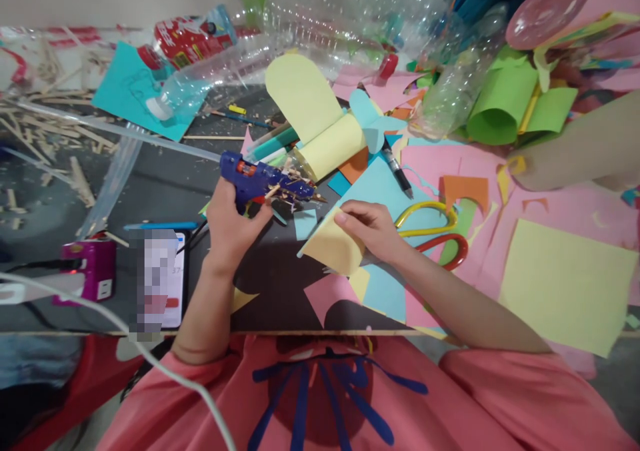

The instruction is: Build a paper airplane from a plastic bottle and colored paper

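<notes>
My left hand (233, 221) is wrapped round the handle of a blue hot glue gun (245, 181), its nozzle pointing right. Bits of wood cling to the gun's front, and a long glue stick (175, 146) runs out of its back. Between the thumb and fingers of my right hand (367, 224) is a piece of pale yellow paper (330, 244), curved, just below the nozzle and apart from it. Beyond them lies a yellow paper shape (333, 148) with a rolled body and a rounded flap, a light blue paper propeller (373, 121) at its right end.
Scissors (453, 248) with yellow and red handles lie right of my right hand. A phone (173, 278) and a purple power adapter (93, 271) are at left. Clear plastic bottles (225, 64) line the back. Another person's arm (580, 141) reaches in from the right.
</notes>
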A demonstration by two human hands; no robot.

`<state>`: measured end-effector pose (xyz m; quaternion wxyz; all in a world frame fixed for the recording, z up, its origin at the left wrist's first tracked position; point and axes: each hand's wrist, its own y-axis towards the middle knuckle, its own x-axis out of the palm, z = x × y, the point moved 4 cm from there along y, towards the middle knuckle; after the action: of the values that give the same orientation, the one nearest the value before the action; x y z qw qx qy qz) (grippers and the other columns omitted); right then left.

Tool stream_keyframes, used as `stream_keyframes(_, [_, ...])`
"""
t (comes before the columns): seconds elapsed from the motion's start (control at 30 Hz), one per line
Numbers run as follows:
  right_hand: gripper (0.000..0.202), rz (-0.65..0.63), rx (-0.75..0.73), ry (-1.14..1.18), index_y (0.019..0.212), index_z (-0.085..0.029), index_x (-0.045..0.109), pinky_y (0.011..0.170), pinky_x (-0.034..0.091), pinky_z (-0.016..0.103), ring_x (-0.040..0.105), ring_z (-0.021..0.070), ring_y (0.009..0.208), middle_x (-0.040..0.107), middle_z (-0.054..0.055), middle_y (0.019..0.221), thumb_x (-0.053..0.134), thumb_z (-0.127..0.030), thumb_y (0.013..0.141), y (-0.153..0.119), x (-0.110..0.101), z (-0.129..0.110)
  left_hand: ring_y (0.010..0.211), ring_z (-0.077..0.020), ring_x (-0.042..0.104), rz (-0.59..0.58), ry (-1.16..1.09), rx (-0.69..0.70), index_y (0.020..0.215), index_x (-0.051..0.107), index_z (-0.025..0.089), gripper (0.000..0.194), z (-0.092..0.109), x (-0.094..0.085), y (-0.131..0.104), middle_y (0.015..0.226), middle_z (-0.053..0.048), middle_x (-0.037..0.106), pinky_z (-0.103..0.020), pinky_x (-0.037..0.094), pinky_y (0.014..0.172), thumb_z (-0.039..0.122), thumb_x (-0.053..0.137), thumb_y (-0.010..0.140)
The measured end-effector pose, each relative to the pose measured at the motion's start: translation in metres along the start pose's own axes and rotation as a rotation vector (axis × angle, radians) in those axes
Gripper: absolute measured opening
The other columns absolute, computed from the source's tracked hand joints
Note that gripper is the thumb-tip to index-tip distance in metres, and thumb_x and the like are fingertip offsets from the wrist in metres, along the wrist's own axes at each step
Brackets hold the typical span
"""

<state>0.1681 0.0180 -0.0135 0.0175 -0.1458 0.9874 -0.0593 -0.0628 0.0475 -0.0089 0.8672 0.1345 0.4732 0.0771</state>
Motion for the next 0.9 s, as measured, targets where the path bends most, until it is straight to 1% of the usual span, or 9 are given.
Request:
stream_keyframes(0.17, [0.043, -0.059, 0.037, -0.035, 0.065, -0.019, 0.057, 0.055, 0.036, 0.025, 0.042, 0.0087, 0.054, 0.051, -0.003, 0.059, 0.062, -0.059, 0.081, -0.0021, 0.0016, 0.0009, 0.09, -0.0248, 0.066, 0.028, 0.007, 0.004, 0.108, 0.056, 0.018, 0.046, 0.0007, 0.0002, -0.0008, 0.096, -0.007, 0.066, -0.035, 0.053, 0.082, 0.039, 0.064, 0.068])
stream_keyframes(0.33, [0.043, -0.088, 0.075, -0.003, 0.067, -0.019, 0.057, 0.054, 0.034, 0.024, 0.043, 0.0091, 0.054, 0.051, -0.003, 0.059, 0.061, -0.06, 0.082, -0.0019, 0.003, 0.0021, 0.093, -0.0262, 0.066, 0.012, 0.007, 0.016, 0.109, 0.057, 0.019, 0.046, 0.002, 0.0, -0.0009, 0.097, -0.008, 0.067, -0.036, 0.054, 0.082, 0.035, 0.065, 0.066])
stream_keyframes(0.57, [0.036, -0.094, 0.05, -0.004, 0.068, -0.019, 0.057, 0.055, 0.035, 0.024, 0.044, 0.0086, 0.055, 0.052, -0.004, 0.06, 0.06, -0.051, 0.085, -0.0006, 0.003, 0.0015, 0.095, -0.0267, 0.066, -0.009, -0.011, 0.028, 0.111, 0.055, 0.017, 0.046, 0.0033, -0.0005, -0.0002, 0.099, -0.009, 0.066, -0.037, 0.053, 0.084, 0.036, 0.063, 0.069])
stream_keyframes(0.7, [0.04, -0.101, 0.056, -0.017, 0.068, -0.019, 0.056, 0.057, 0.035, 0.024, 0.044, 0.0091, 0.057, 0.051, -0.003, 0.061, 0.059, -0.055, 0.084, -0.0005, 0.0036, -0.0003, 0.09, -0.0251, 0.066, -0.012, -0.008, 0.035, 0.107, 0.056, 0.018, 0.042, 0.0024, 0.0014, -0.0005, 0.096, -0.008, 0.066, -0.036, 0.053, 0.082, 0.036, 0.063, 0.069])
stream_keyframes(0.8, [0.042, -0.101, 0.06, -0.021, 0.068, -0.019, 0.057, 0.058, 0.036, 0.025, 0.045, 0.0098, 0.058, 0.051, -0.003, 0.061, 0.059, -0.058, 0.084, -0.0004, 0.0042, -0.0011, 0.09, -0.0254, 0.066, 0.0, -0.011, 0.048, 0.111, 0.056, 0.017, 0.046, 0.0015, 0.0023, -0.001, 0.097, -0.008, 0.066, -0.037, 0.053, 0.083, 0.034, 0.063, 0.069])
stream_keyframes(0.9, [0.042, -0.102, 0.052, -0.015, 0.068, -0.019, 0.057, 0.058, 0.036, 0.025, 0.045, 0.0099, 0.058, 0.051, -0.003, 0.062, 0.059, -0.058, 0.084, 0.0, 0.0044, -0.0013, 0.091, -0.0252, 0.066, 0.004, 0.001, 0.038, 0.111, 0.056, 0.018, 0.046, 0.0006, 0.0031, -0.0012, 0.097, -0.007, 0.066, -0.037, 0.053, 0.084, 0.033, 0.064, 0.069])
